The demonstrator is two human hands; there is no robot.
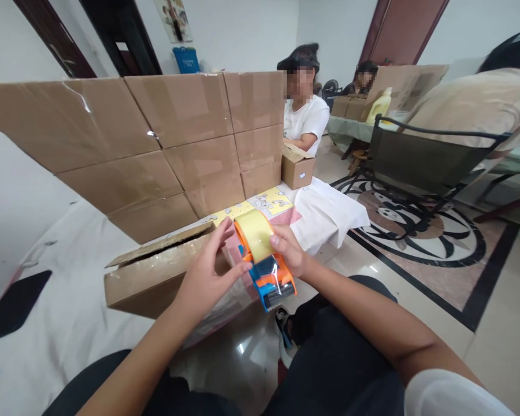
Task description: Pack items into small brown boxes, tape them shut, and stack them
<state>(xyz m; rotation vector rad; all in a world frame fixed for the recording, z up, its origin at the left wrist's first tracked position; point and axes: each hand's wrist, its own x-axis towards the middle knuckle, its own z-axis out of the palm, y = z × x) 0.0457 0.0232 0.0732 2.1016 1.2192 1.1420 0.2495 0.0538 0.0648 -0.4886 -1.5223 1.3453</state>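
Note:
A tape dispenser (pixel 274 278), orange and blue with a wide yellowish roll of tape (pixel 255 236) on it, is held up in front of me, its toothed cutter end pointing down toward me. My right hand (pixel 288 247) grips it from the right, thumb against the roll. On the other side is my left hand (pixel 214 268), fingers apart, with the thumb tip at or touching the dispenser's edge; I cannot tell if it presses. Behind my left hand sits a cardboard box (pixel 149 281) with its top flap slightly raised.
Stacked taped cardboard boxes (pixel 199 121) form a wall across the table. A small box (pixel 297 169) stands at its right end near a person (pixel 307 118) in white. A dark flat object (pixel 15 306) lies on the white cloth (pixel 82 323) at left. A chair (pixel 420 162) stands right.

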